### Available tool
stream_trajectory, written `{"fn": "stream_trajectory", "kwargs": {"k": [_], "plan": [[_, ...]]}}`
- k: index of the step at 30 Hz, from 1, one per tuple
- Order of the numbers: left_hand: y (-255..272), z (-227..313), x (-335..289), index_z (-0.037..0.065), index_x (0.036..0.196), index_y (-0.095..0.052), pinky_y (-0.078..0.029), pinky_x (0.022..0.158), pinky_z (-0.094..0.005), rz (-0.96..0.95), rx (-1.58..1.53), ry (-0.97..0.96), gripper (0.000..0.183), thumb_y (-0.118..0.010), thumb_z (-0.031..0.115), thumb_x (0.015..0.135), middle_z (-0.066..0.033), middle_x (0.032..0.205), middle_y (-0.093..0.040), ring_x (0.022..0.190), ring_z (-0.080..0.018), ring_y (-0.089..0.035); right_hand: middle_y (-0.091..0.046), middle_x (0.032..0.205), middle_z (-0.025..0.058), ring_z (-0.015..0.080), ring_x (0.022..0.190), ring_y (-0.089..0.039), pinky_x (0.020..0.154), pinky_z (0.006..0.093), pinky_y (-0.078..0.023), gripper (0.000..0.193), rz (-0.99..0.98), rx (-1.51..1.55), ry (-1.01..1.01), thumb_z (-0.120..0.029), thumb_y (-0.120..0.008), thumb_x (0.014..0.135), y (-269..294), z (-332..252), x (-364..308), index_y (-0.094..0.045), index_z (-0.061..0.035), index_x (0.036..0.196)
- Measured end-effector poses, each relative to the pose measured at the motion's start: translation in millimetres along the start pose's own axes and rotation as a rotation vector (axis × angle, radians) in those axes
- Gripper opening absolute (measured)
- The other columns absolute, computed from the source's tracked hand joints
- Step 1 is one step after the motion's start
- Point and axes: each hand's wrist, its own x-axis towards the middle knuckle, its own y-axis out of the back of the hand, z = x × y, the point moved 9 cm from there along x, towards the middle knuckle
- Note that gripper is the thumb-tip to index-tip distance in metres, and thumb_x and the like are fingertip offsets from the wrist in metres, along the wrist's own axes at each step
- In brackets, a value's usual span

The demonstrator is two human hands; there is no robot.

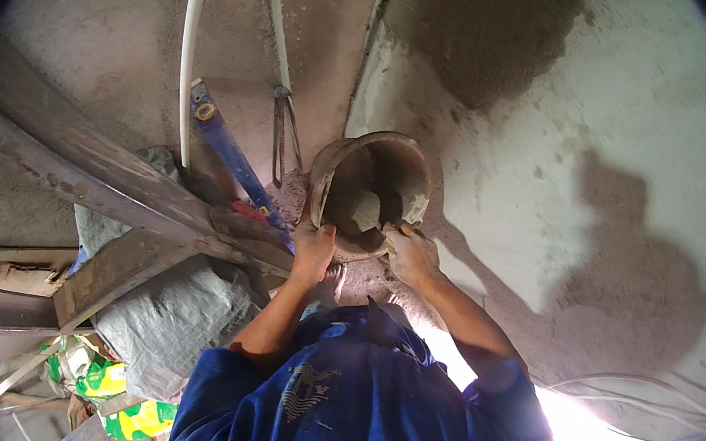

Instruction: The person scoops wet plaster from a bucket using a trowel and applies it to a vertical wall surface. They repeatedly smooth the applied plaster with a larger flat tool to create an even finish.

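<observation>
A round, mortar-smeared bucket (320,183) is tilted in front of my body, its open mouth facing up toward me. Closed on the near left part of its rim is my left hand (312,251), thumb on top. My right hand (412,254) grips the near right rim with curled fingers. Down inside, a paler grey patch (365,211) shows against the dark interior; whether it is mortar or light I cannot tell. Left of the bucket, a blue spirit level (233,153) leans at a slant, its lower end close to my left wrist.
Long wooden beams (94,175) cross the left side. Below them lie grey woven sacks (173,322) and a green and yellow bag (109,380). A white pipe (190,42) rises at upper left. The wall carries a damp dark patch (490,35). Cables (641,384) run at lower right.
</observation>
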Motion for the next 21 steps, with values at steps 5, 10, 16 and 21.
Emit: {"fn": "stream_trajectory", "kwargs": {"k": [5, 10, 16, 21], "plan": [[13.2, -39.0, 10.2, 0.0, 0.15, -0.045, -0.037, 0.112, -0.032, 0.057, -0.093, 0.202, 0.066, -0.052, -0.004, 0.084, -0.012, 0.14, -0.06, 0.129, -0.0237, -0.054, -0.067, 0.125, 0.0213, 0.0399, 0.115, -0.065, 0.095, 0.0474, -0.053, 0.048, 0.091, 0.164, 0.026, -0.021, -0.067, 0.089, 10.0, 1.5, -10.6, -0.062, -0.0124, 0.135], [14.9, -63.1, 19.7, 0.004, 0.147, -0.049, -0.049, 0.078, -0.0319, 0.099, -0.213, 0.329, 0.066, -0.057, -0.001, 0.081, -0.0077, 0.117, -0.064, 0.091, -0.0192, -0.061, -0.067, 0.119, 0.0227, 0.0414, 0.109, -0.065, 0.09, 0.0454, -0.054, 0.05, 0.168, 0.351, -0.073, -0.018, -0.072, 0.087, 23.1, 10.3, -12.7, -0.061, -0.0078, 0.134], [19.4, -82.5, 20.0, 0.01, 0.14, -0.052, -0.039, 0.036, -0.0289, 0.233, -0.209, 0.63, 0.063, -0.059, 0.0, 0.078, -0.0036, 0.091, -0.058, 0.054, -0.0141, -0.05, -0.067, 0.117, 0.0235, 0.041, 0.107, -0.066, 0.091, 0.043, -0.053, 0.05, 0.313, 0.468, -0.075, -0.018, -0.073, 0.087, 59.4, 12.3, 4.6, -0.062, -0.0025, 0.133], [30.3, -84.4, 21.2, 0.008, 0.132, -0.054, -0.038, 0.036, -0.0302, 0.239, -0.149, 0.515, 0.055, -0.057, 0.0, 0.078, -0.0048, 0.088, -0.058, 0.054, -0.0163, -0.051, -0.069, 0.112, 0.0242, 0.0388, 0.109, -0.068, 0.092, 0.0427, -0.053, 0.048, 0.428, 0.623, -0.051, -0.02, -0.072, 0.089, 87.7, 13.5, 54.8, -0.062, -0.0011, 0.133]]}}
